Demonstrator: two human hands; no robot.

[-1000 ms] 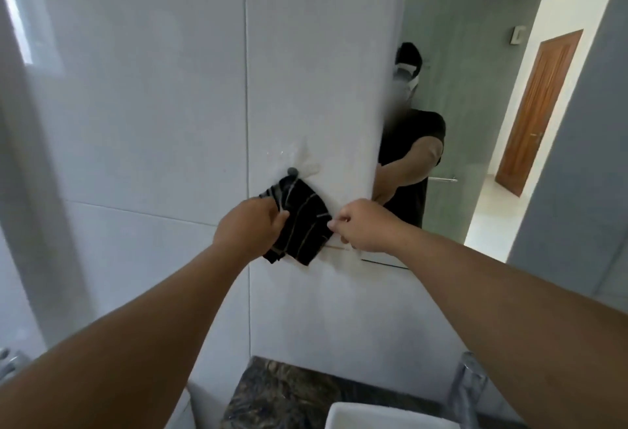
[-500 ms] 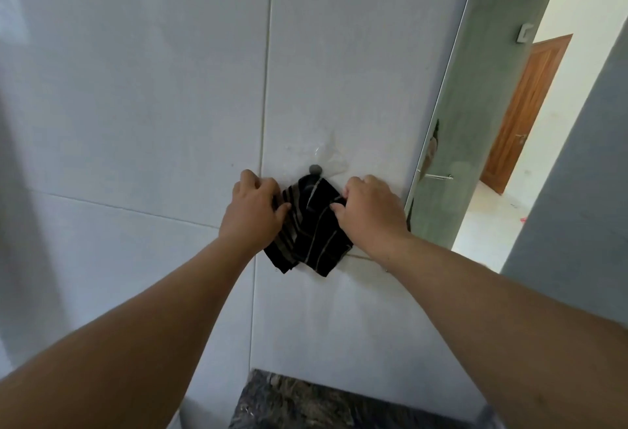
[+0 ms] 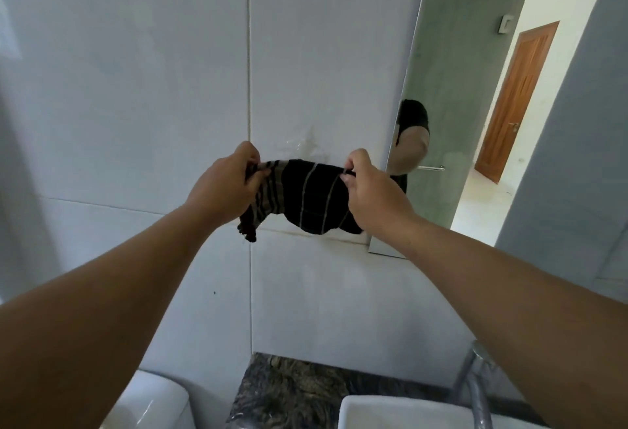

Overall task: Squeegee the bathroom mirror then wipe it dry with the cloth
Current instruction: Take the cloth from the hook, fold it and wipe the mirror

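A black cloth (image 3: 307, 199) with thin pale stripes hangs stretched between both hands in front of the white tiled wall. My left hand (image 3: 226, 187) pinches its bunched left end. My right hand (image 3: 372, 192) pinches its right top edge. The bathroom mirror (image 3: 452, 95) is on the wall at the right, its left edge just beyond my right hand; it reflects an arm and a wooden door. A clear stick-on hook mount (image 3: 307, 144) shows on the tile just above the cloth. No squeegee is in view.
Below stands a dark speckled stone counter (image 3: 289, 391) with a white basin (image 3: 404, 411) and a chrome tap (image 3: 475, 384) at the right. A white toilet cistern (image 3: 149, 401) sits at the lower left. A grey wall (image 3: 574, 156) closes the right side.
The cloth hung bunched from the wall hook before; both hands have lifted it off and spread it wide between them. The view has tilted down, showing the counter and basin.
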